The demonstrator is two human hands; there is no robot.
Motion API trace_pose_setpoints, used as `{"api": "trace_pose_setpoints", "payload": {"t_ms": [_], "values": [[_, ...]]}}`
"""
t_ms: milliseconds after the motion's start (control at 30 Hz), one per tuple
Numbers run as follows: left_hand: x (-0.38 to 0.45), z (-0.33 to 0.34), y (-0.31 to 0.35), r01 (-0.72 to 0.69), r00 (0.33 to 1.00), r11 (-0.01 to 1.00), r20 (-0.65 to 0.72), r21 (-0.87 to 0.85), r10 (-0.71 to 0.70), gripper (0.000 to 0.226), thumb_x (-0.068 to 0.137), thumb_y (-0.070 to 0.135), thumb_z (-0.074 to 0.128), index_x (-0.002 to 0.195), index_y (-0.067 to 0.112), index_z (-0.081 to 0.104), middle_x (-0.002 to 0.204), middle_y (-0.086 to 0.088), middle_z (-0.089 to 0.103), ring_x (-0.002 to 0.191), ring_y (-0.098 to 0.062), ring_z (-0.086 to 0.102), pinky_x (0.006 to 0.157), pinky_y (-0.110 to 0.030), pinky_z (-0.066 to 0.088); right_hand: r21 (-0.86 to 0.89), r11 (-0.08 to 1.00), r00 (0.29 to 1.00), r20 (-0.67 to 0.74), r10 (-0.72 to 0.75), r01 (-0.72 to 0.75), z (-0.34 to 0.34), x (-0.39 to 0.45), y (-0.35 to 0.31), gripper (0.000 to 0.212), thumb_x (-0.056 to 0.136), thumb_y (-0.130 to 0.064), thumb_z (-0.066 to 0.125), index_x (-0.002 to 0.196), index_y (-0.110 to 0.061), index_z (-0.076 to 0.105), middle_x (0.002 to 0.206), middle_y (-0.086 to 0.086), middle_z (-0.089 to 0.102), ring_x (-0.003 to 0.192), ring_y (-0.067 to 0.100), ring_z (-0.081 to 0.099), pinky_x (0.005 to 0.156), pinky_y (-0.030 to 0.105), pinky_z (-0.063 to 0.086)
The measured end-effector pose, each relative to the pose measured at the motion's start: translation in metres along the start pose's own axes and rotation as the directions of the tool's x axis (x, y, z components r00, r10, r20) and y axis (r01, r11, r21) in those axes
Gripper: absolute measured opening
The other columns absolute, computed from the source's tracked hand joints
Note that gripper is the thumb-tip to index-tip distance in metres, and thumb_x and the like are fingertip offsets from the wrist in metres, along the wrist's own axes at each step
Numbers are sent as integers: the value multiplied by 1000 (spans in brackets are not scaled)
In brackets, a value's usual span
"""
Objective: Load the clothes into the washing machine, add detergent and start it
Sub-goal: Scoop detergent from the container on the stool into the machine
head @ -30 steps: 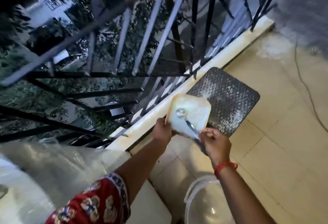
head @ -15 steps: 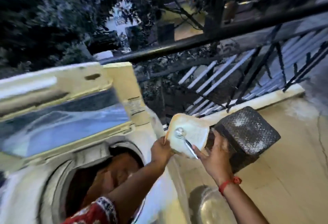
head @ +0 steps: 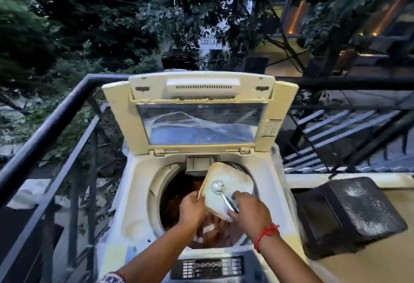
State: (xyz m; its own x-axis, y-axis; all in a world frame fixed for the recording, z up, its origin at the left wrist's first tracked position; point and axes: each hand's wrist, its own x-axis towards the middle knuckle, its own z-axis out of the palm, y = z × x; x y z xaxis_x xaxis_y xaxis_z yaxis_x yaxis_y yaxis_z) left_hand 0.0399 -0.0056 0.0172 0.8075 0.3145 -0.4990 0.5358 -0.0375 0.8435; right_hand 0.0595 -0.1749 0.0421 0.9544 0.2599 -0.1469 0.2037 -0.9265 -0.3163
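Note:
A cream top-loading washing machine stands in front of me with its lid raised. Brownish clothes lie inside the drum. Over the drum opening, my left hand grips the left edge of a square white detergent container holding white powder. My right hand holds the handle of a metal spoon whose bowl rests in the powder. The control panel is at the machine's near edge.
A dark metal railing runs along the left and behind the machine. A dark speckled box sits on the floor to the right, beside a low white ledge. Tiled floor extends to the right.
The view swung from the floor and railing to the machine. Both hands carried the container and spoon leftward, from beside the dark box to above the open drum.

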Motion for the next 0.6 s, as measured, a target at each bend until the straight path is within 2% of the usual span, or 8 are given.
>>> {"api": "trace_pose_setpoints", "payload": {"t_ms": [33,67,133,200,300,433,533,600], "values": [[1,-8,-6,-9,1000,1000,-20,28,9,20,92,22,57,77,16,68,68,0,72,65,-13,68,57,-28,55,-8,1000,1000,17,-14,14,5,1,-7,21,84,-39,62,98,-23,60,97,1,67,92,25,65,67,29,47],[2,-16,-10,-4,999,999,-36,34,5,20,92,22,56,77,16,68,70,-3,73,65,-13,69,58,-33,58,-19,999,999,25,-31,32,9,3,-16,16,86,-33,60,96,-21,61,97,2,67,92,26,65,66,30,46],[5,-29,-17,11,999,1000,-50,19,-10,19,93,20,55,82,14,69,80,-11,74,77,-24,71,72,-46,60,-44,997,998,15,-68,68,16,6,-28,10,87,-22,55,90,-16,63,93,6,68,90,28,65,61,29,41],[8,-37,-20,10,998,1000,-69,15,-9,19,94,17,53,85,11,69,84,-14,73,84,-31,70,76,-51,58,-69,993,995,-15,-100,98,20,11,-35,13,85,-14,52,87,-14,64,89,7,69,89,27,65,60,28,40],[10,-48,-23,-10,994,999,-110,35,14,22,94,17,53,76,15,66,77,-11,72,80,-32,70,70,-50,58,21,993,988,-101,-117,120,22,18,-42,19,90,-19,50,87,-13,68,84,7,71,85,25,64,68,33,48],[13,-59,-27,-14,992,1000,-129,-1,14,21,95,17,53,79,21,66,83,-8,74,83,-27,71,75,-53,58,126,989,967,-252,-43,77,20,23,-43,12,86,-16,63,78,-12,72,71,8,71,69,25,67,59,30,48],[15,-66,-27,-9,993,1000,-121,-18,7,22,98,18,50,82,22,65,85,-9,74,83,-28,70,75,-54,58,171,984,959,-283,12,39,21,25,-44,13,82,-14,67,70,-12,70,62,4,68,60,19,64,53,25,41],[16,-71,-27,-18,991,1000,-131,19,20,21,99,20,49,85,23,65,84,-5,74,80,-25,70,73,-51,58,178,984,963,-264,54,-7,23,27,-46,22,81,-14,66,60,-11,61,54,5,61,52,19,58,49,24,32]]}}
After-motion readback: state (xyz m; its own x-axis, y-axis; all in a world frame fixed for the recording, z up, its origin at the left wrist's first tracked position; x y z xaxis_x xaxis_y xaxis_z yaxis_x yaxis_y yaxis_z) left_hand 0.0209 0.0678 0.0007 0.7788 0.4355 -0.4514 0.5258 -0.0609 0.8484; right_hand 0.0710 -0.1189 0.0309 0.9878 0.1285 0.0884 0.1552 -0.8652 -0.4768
